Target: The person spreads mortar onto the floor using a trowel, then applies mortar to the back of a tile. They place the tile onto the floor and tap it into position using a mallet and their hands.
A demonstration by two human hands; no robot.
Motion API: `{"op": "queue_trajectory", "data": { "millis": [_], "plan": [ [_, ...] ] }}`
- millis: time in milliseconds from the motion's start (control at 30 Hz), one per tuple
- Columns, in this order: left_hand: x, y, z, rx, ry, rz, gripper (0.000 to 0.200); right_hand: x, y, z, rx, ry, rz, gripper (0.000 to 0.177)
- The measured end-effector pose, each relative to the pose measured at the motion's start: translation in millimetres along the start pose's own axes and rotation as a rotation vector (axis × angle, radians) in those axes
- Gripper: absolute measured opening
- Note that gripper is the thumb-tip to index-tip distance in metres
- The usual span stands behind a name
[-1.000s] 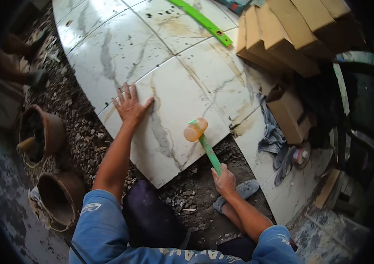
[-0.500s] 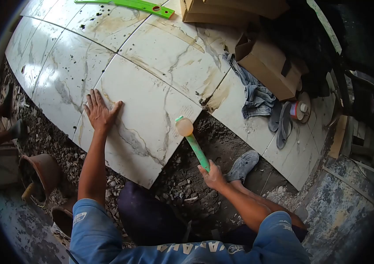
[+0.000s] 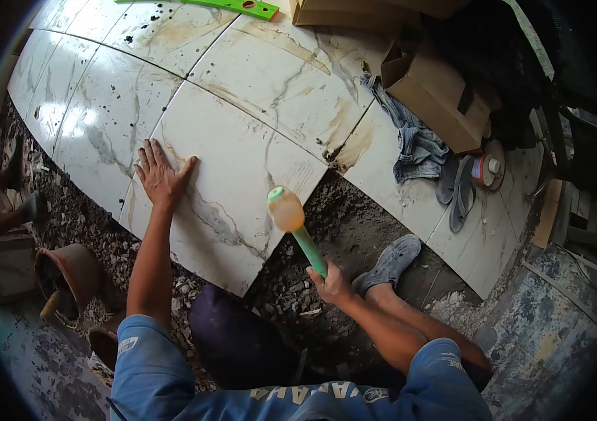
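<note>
My left hand (image 3: 163,175) lies flat with fingers spread on a white marble-look tile (image 3: 228,189), near its left edge. My right hand (image 3: 331,282) is wrapped round the green handle of a rubber mallet (image 3: 286,210). The mallet's pale head overlaps the right part of that tile in this view, close to its edge. Neighbouring tiles (image 3: 277,70) with brown smears meet this one along its upper and left sides. Dark soil and rubble (image 3: 298,281) show past its lower and right edges.
A green level (image 3: 242,7) lies on the far tiles. Cardboard boxes (image 3: 435,98), a denim cloth (image 3: 418,144), sandals (image 3: 461,193) and a round can (image 3: 486,170) stand to the right. Buckets (image 3: 67,277) are at lower left, and another person's feet (image 3: 28,210) show at the left edge.
The mallet head has shifted slightly left and tilted, and my right hand has moved a little left with it. My left hand stays flat on the tile. The view has shifted slightly.
</note>
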State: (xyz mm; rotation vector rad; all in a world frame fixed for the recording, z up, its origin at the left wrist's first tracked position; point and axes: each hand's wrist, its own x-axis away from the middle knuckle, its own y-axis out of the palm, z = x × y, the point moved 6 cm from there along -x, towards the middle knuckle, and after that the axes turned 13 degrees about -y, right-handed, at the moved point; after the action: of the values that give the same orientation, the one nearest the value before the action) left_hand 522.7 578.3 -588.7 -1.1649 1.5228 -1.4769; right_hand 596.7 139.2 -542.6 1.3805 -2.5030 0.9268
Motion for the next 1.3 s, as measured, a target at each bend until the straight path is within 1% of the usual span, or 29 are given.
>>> {"op": "queue_trajectory", "data": {
  "millis": [33,67,133,167,300,400,467,500,533,600,633,667,733,800,867,900,933,1000,1033,1100,1167,1200,1233,1267,1300],
  "plan": [
    [-1.3,0.1,1.0,0.004,0.0,0.011,0.11,2.5,7.0,4.6,-0.067,-0.01,-0.045,0.05],
    [-3.1,-0.7,1.4,0.009,0.004,0.024,0.11,3.9,11.8,8.5,-0.068,-0.012,-0.047,0.05],
    [-7.6,-1.4,1.5,0.011,-0.002,0.058,0.111,-2.3,21.2,13.3,0.071,0.104,-0.173,0.054],
    [-9.5,-1.8,3.3,0.019,-0.007,0.05,0.111,-2.6,16.9,-1.2,0.053,0.139,-0.17,0.057],
    [2.4,-1.4,-1.0,0.037,-0.007,0.021,0.11,0.3,30.5,-3.0,0.096,0.14,-0.237,0.054],
    [-4.6,-5.4,0.5,0.052,-0.005,0.043,0.109,-4.9,29.3,-31.9,0.023,0.12,-0.234,0.05],
    [-1.7,-6.0,0.5,0.06,0.002,0.037,0.109,6.0,33.7,-47.9,-0.162,-0.097,-0.192,0.047],
    [0.2,-5.3,0.4,0.064,0.001,0.03,0.109,14.4,48.4,-28.3,-0.178,-0.073,-0.236,0.047],
    [1.1,-5.7,-0.3,0.06,0.001,0.024,0.109,16.9,52.2,-27.1,-0.172,-0.071,-0.237,0.047],
    [-1.5,-5.5,-0.8,0.064,-0.009,0.029,0.109,21.8,67.4,-13.6,-0.003,0.091,-0.421,0.048],
    [-2.7,-5.1,-0.8,0.071,-0.006,0.044,0.11,25.4,68.1,-27.6,0.009,0.025,-0.396,0.051],
    [-2.4,-3.8,-1.6,0.076,0.002,0.054,0.112,30.7,76.7,-24.4,0.008,0.027,-0.396,0.051],
    [-2.8,-2.4,-2.3,0.105,-0.003,0.064,0.112,34.3,85.4,-15.3,-0.091,0.112,-0.4,0.053],
    [-2.9,-3.8,0.4,0.127,-0.006,0.083,0.113,40.2,86.8,-22.8,-0.043,0.114,-0.419,0.049],
    [-4.6,0.5,-3.0,0.158,0.006,0.062,0.114,38.5,77.3,-49.2,-0.194,-0.024,-0.279,0.044],
    [-6.3,-2.3,-5.0,0.181,0.005,0.065,0.114,38.2,73.2,-53.9,-0.157,-0.137,-0.245,0.04],
    [-4.2,1.1,-5.4,0.192,0.003,0.048,0.113,38.9,79.8,-45.6,-0.178,-0.143,-0.326,0.04],
    [-1.7,-1.6,-9.6,0.237,0.044,0.113,0.115,53.7,92.3,-19.4,-0.151,-0.026,-0.338,0.039],
    [-3.5,0.6,-12.3,0.237,0.049,0.126,0.116,58.6,98.1,-23.0,-0.152,-0.03,-0.375,0.039],
    [-6.5,4.0,-15.4,0.231,0.042,0.141,0.117,63.1,101.3,-29.8,-0.053,0.013,-0.393,0.042],
    [-5.0,4.8,-15.2,0.292,0.066,0.14,0.118,79.0,117.6,-8.6,-0.048,0.032,-0.431,0.043],
    [-4.8,3.6,-15.9,0.269,0.064,0.126,0.118,77.3,123.2,2.1,-0.036,0.028,-0.448,0.044],
    [-3.5,5.2,-15.8,0.272,0.063,0.112,0.117,75.6,127.1,-6.6,0.041,-0.004,-0.458,0.043],
    [-5.3,7.4,-17.0,0.274,0.06,0.104,0.117,73.0,132.3,-20.1,0.044,-0.045,-0.475,0.043],
    [-6.3,5.5,-19.4,0.3,0.065,0.108,0.116,70.2,130.6,-32.5,-0.037,-0.043,-0.396,0.043]
  ]
}}
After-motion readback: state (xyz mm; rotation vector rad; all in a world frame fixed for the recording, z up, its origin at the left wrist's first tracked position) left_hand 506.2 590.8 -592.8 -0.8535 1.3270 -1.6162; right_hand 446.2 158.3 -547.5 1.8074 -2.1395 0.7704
